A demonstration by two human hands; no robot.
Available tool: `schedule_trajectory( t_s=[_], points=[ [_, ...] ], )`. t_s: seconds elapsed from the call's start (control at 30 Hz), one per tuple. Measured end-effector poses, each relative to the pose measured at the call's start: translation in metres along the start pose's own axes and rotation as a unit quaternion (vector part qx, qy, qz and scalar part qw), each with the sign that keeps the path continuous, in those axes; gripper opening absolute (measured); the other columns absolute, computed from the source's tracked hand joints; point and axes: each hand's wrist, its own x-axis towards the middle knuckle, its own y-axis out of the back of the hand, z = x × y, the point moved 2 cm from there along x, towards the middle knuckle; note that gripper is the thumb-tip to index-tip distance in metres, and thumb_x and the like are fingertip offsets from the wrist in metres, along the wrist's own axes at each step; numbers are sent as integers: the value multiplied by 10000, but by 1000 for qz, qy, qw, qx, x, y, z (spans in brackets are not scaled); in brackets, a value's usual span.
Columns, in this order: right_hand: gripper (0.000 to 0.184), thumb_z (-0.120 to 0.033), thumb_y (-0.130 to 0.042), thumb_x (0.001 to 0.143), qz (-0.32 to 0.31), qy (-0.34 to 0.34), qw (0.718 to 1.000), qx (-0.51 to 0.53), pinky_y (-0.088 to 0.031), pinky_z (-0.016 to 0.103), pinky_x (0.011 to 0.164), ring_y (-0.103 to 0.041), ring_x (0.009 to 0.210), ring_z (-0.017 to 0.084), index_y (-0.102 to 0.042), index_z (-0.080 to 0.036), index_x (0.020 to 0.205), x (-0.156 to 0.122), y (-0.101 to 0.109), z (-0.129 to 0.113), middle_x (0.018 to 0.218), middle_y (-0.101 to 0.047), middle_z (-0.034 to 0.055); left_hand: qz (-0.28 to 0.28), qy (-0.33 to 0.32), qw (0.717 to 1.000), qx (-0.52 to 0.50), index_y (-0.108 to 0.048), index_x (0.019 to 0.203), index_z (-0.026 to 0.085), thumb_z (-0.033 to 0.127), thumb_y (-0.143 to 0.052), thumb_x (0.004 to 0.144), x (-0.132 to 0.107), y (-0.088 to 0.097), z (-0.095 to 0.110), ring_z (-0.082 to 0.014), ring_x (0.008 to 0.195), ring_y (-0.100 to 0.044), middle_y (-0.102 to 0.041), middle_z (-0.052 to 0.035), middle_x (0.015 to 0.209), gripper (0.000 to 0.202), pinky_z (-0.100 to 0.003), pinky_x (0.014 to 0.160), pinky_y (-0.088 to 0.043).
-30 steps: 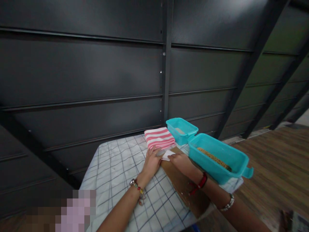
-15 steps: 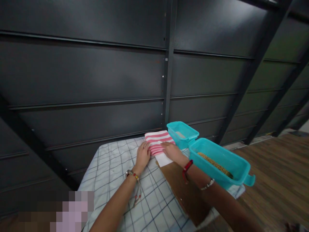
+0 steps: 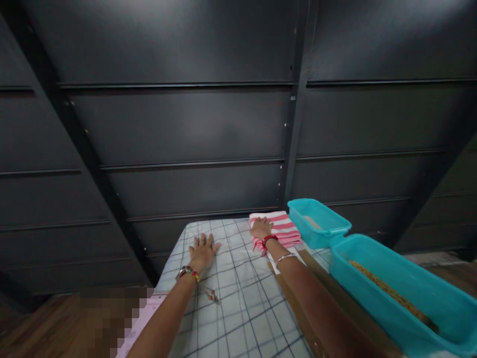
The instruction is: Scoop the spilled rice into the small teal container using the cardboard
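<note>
My left hand lies flat with fingers spread on the white checked cloth that covers the table, holding nothing. My right hand rests on the left edge of a folded pink-and-white striped towel at the far side of the table; its fingers curl down onto the fabric. A red band and a silver bangle sit on my right wrist, a beaded bracelet on my left.
A small teal tub stands right of the towel. A larger teal tub with something woven and tan inside fills the near right. A brown board lies under my right forearm. A dark metal panel wall rises behind.
My left hand left the towel and moved left onto the bare cloth, spreading flat. My right hand stayed on the towel. The view swung left and closer to the table.
</note>
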Motion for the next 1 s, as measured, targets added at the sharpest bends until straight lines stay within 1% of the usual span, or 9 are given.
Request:
schedule_trajectory(
  t_s=[0.1, 0.2, 0.27, 0.37, 0.5, 0.6, 0.7, 0.87, 1.0],
  points=[
    [498, -337, -554, 882, 12, 12, 1000, -5, -344, 553, 993, -401, 1262, 323, -444, -137, 1324, -2, 0, -2, 1392, -414, 171, -9, 32, 999, 12, -243, 1456, 195, 541, -201, 909, 9, 5, -26, -380, 1397, -162, -190, -144, 1543, 648, -588, 1045, -270],
    [356, -344, -553, 895, 21, 58, 998, -9, -467, 468, 889, -550, 1072, 238, -535, -169, 1205, -3, 7, -7, 1235, -541, 96, -16, 40, 999, 18, -248, 1454, 207, 563, -214, 904, 14, 4, -39, -378, 1394, -184, -206, -163, 1534, 657, -573, 1035, -288],
    [337, -340, -561, 891, 30, 109, 994, -11, -492, 437, 849, -575, 1014, 221, -553, -153, 1171, -6, 13, -17, 1186, -565, 98, -20, 35, 999, 20, -237, 1457, 211, 568, -215, 905, 15, 3, -41, -375, 1395, -180, -198, -166, 1535, 658, -569, 1040, -280],
    [325, -256, -516, 913, 48, 218, 975, -12, -445, 439, 923, -533, 1107, 235, -526, -135, 1215, -17, 17, -43, 1239, -545, 122, -25, 22, 999, 25, -205, 1465, 199, 549, -210, 913, 15, 2, -43, -369, 1400, -163, -168, -162, 1541, 654, -562, 1053, -261],
    [423, -62, -416, 875, 25, 361, 932, -23, -368, 365, 1002, -457, 1217, 218, -500, -159, 1278, -42, 2, -74, 1320, -517, 125, -25, 2, 999, 36, -226, 1459, 203, 460, -187, 937, 18, 4, -48, -333, 1404, -171, -165, -129, 1546, 584, -520, 1065, -271],
    [544, -128, -508, 816, 4, 396, 917, -46, -345, 509, 998, -414, 1253, 318, -438, -198, 1351, -56, -15, -82, 1400, -436, 146, -19, -11, 999, 47, -244, 1453, 202, 368, -181, 945, 19, 4, -52, -299, 1404, -191, -190, -107, 1543, 539, -481, 1073, -277],
    [640, -155, -511, 805, 17, 395, 916, -67, -308, 632, 965, -348, 1285, 389, -332, -183, 1419, -59, -24, -80, 1439, -359, 196, -8, -22, 998, 55, -250, 1452, 186, 335, -183, 944, 19, 3, -54, -290, 1405, -190, -199, -104, 1540, 533, -465, 1082, -264],
    [562, 19, -335, 811, 32, 427, 898, -103, -421, 507, 914, -473, 1191, 309, -474, -179, 1318, -53, -20, -63, 1290, -528, 162, 2, -31, 998, 58, -270, 1444, 178, 343, -195, 944, 19, 0, -56, -296, 1400, -210, -223, -118, 1531, 532, -477, 1068, -282],
    [586, 67, -332, 782, 41, 429, 893, -126, -449, 467, 893, -500, 1174, 302, -509, -177, 1285, -43, -10, -24, 1272, -552, 150, 6, -32, 998, 59, -265, 1446, 194, 340, -191, 942, 21, -1, -58, -291, 1404, -201, -218, -107, 1537, 530, -489, 1073, -267]
  ],
)
